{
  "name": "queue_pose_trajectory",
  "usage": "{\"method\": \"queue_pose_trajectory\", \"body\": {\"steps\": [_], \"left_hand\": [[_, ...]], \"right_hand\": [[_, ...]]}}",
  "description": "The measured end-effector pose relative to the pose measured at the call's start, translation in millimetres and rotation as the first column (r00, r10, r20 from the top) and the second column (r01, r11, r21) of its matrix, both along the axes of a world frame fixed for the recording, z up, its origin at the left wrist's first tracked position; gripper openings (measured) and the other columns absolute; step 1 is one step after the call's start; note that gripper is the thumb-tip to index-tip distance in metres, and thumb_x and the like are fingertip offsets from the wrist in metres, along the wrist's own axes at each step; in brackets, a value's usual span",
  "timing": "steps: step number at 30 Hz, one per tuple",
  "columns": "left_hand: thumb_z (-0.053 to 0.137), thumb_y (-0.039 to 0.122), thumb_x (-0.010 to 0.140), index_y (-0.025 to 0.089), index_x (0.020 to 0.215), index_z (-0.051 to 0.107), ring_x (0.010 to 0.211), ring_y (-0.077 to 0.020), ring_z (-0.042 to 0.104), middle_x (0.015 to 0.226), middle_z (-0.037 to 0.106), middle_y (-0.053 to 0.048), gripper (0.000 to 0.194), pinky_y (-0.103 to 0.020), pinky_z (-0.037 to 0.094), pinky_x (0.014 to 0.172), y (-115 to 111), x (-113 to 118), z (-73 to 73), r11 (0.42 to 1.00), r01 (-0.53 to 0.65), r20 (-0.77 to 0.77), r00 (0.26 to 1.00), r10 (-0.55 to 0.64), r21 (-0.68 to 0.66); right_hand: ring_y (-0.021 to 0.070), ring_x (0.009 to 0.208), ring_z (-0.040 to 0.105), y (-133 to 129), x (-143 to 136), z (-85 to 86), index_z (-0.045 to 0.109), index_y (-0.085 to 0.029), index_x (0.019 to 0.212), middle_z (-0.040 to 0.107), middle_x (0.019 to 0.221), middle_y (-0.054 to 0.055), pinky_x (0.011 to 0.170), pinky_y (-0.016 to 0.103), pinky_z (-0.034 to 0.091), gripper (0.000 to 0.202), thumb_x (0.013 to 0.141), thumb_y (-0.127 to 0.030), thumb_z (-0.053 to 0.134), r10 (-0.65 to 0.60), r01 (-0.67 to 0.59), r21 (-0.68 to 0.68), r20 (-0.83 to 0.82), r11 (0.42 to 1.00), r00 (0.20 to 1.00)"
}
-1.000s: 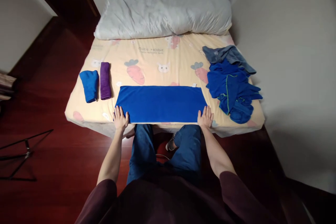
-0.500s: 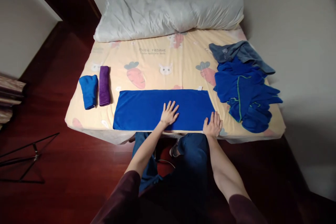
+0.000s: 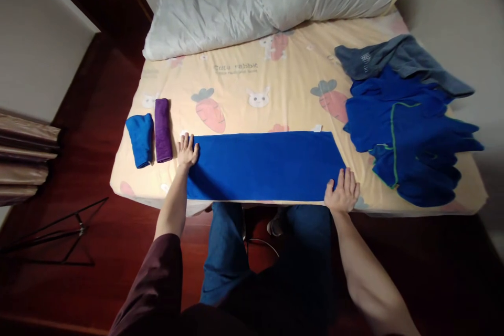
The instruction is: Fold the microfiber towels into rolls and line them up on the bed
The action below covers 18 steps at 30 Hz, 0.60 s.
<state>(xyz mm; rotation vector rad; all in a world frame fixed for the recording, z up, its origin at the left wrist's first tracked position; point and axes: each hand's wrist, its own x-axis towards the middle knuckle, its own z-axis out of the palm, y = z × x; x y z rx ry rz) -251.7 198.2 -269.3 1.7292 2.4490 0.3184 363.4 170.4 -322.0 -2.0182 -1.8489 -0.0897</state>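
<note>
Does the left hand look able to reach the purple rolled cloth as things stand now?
Probably yes: the left hand rests just beside the purple rolled cloth, with only bare sheet visible between them.

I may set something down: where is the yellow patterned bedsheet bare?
Widest: between the puffy grey bedding and the flat blue cloth. Narrower: between that cloth and the crumpled blue clothing heap. Crowded: far right; around the blue fabric bundle and purple fabric roll.

Bare left hand, spread fingers, palm down, forearm running up from a dark maroon fabric sleeve. Bare right hand, raised fingers slightly parted, thumb out to the inner side, palm down, forearm angled inward, wrist lower than the left's.
</note>
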Motion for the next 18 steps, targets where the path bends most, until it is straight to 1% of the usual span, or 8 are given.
{"method": "queue_pose_trajectory", "body": {"steps": [3,5,7,9,11,14,16,18], "left_hand": [[0.03,0.042,0.104,0.006,0.161,0.032,0.161,-0.0317,0.007,0.171,0.019,-0.017,0.067,-0.057,0.006,0.129,-7,25,-0.5,0.993,-0.074,-0.011,0.997,0.076,0.096],[0.03,0.042,0.105,0.007,0.161,0.032,0.161,-0.0312,0.006,0.171,0.017,-0.016,0.066,-0.056,0.006,0.13,-30,55,-2.8,0.988,-0.036,-0.015,0.999,0.039,0.151],[0.031,0.042,0.105,0.012,0.16,0.037,0.161,-0.029,0.011,0.171,0.022,-0.013,0.063,-0.054,0.007,0.13,-60,83,-6.2,0.986,0.028,0.004,1.0,-0.029,0.167],[0.031,0.04,0.104,0.015,0.158,0.042,0.16,-0.0274,0.017,0.169,0.029,-0.011,0.06,-0.053,0.008,0.131,-85,103,-9.2,0.981,0.017,0.04,0.999,-0.025,0.193],[0.033,0.037,0.103,0.015,0.157,0.044,0.159,-0.027,0.021,0.167,0.033,-0.011,0.059,-0.053,0.009,0.131,-98,110,-10.9,0.974,-0.027,0.087,0.996,0.007,0.226],[0.037,0.035,0.1,0.015,0.154,0.048,0.158,-0.0276,0.024,0.165,0.037,-0.012,0.059,-0.053,0.01,0.13,-98,110,-11.5,0.964,-0.058,0.147,0.989,0.02,0.259],[0.04,0.033,0.097,0.015,0.152,0.05,0.157,-0.028,0.026,0.163,0.04,-0.013,0.059,-0.053,0.011,0.13,-94,108,-11.7,0.958,-0.069,0.165,0.986,0.023,0.279],[0.043,0.031,0.094,0.015,0.151,0.051,0.156,-0.0284,0.028,0.163,0.041,-0.013,0.06,-0.053,0.011,0.129,-91,107,-12.5,0.951,-0.075,0.177,0.984,0.022,0.3]], "right_hand": [[0.0284,0.154,0.032,1,-2,3.9,0.034,-0.014,0.162,0.037,0.165,0.015,0.126,0.055,0.022,0.064,0.101,-0.033,0.033,-0.015,0.016,-0.028,0.012,0.999,1.0],[0.0276,0.155,0.031,1,-4,6.9,0.033,-0.014,0.162,0.037,0.165,0.015,0.127,0.055,0.022,0.064,0.101,-0.033,0.032,-0.02,0.021,-0.05,0.024,0.999,1.0],[0.0264,0.155,0.03,3,-6,9.4,0.033,-0.014,0.162,0.037,0.165,0.014,0.127,0.054,0.022,0.064,0.101,-0.032,0.031,-0.021,0.024,-0.075,0.04,0.997,0.999],[0.0253,0.155,0.029,3,-7,11.9,0.033,-0.014,0.162,0.036,0.166,0.013,0.127,0.053,0.022,0.063,0.101,-0.031,0.03,-0.031,0.036,-0.097,0.055,0.995,0.998],[0.0247,0.155,0.029,3,-6,15.9,0.034,-0.013,0.161,0.036,0.166,0.013,0.127,0.052,0.022,0.063,0.102,-0.032,0.028,-0.046,0.054,-0.121,0.067,0.991,0.997],[0.0267,0.157,0.025,3,-11,28.7,0.034,-0.011,0.161,0.032,0.168,0.014,0.127,0.056,0.019,0.062,0.103,-0.032,0.026,-0.054,0.068,-0.16,0.091,0.985,0.994],[0.0297,0.159,0.02,5,-28,41.5,0.035,-0.01,0.16,0.028,0.169,0.016,0.127,0.061,0.015,0.061,0.103,-0.031,0.027,-0.014,0.031,-0.175,0.102,0.984,0.995],[0.0307,0.16,0.017,10,-64,54.1,0.038,-0.01,0.159,0.026,0.17,0.015,0.127,0.062,0.01,0.059,0.104,-0.03,0.03,0.102,-0.086,-0.187,0.076,0.978,0.992]]}}
